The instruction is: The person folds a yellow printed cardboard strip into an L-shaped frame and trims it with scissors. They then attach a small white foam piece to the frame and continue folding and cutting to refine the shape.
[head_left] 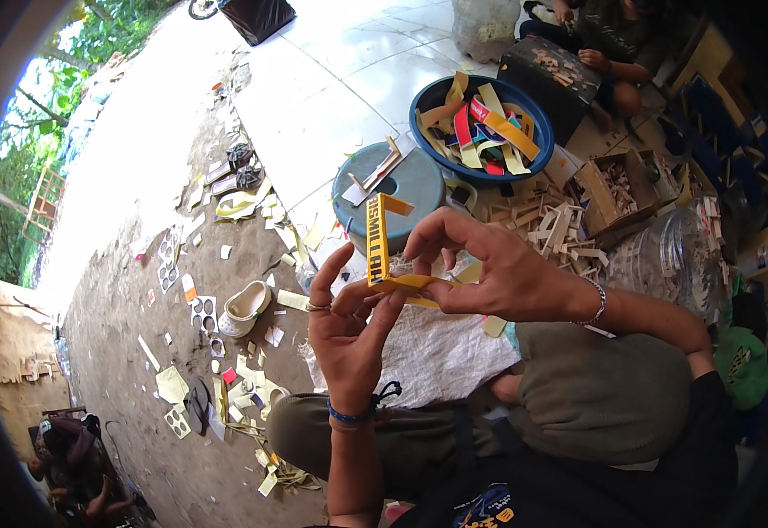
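On the near side of the stool (424,191), the yellow frame (375,233) is being held in midair — the left grip (349,327) is pinching its lower corner between thumb and fingers, the right grip (503,275) is pressing thumb and fingertips onto its lower side. A white sack (419,374) is lying below; the basin (482,178) beyond is holding coloured strips (514,134).

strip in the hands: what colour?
The strip is yellow, with dark lettering on its upright part. Shows best in the head view, the only one.
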The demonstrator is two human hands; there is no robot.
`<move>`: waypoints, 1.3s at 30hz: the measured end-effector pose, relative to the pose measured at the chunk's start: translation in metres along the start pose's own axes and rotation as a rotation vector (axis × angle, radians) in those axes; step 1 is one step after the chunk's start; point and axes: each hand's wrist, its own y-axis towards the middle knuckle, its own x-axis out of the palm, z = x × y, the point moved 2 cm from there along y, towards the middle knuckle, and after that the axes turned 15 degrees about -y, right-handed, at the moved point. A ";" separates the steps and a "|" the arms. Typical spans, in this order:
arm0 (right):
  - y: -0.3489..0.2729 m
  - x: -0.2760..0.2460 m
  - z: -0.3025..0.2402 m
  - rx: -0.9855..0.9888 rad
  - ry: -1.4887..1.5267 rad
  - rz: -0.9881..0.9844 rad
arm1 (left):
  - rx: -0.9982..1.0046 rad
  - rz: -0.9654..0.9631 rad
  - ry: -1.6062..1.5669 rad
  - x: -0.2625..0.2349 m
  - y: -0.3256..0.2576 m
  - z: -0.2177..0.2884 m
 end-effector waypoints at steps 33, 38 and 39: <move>0.000 0.003 0.002 0.064 0.064 -0.048 | 0.049 0.122 -0.225 0.006 -0.003 -0.013; 0.001 0.001 0.002 0.042 0.065 -0.040 | 0.054 0.108 -0.216 0.004 -0.005 -0.011; 0.000 0.001 0.002 0.059 0.104 -0.029 | 0.047 0.107 -0.218 0.003 -0.005 -0.011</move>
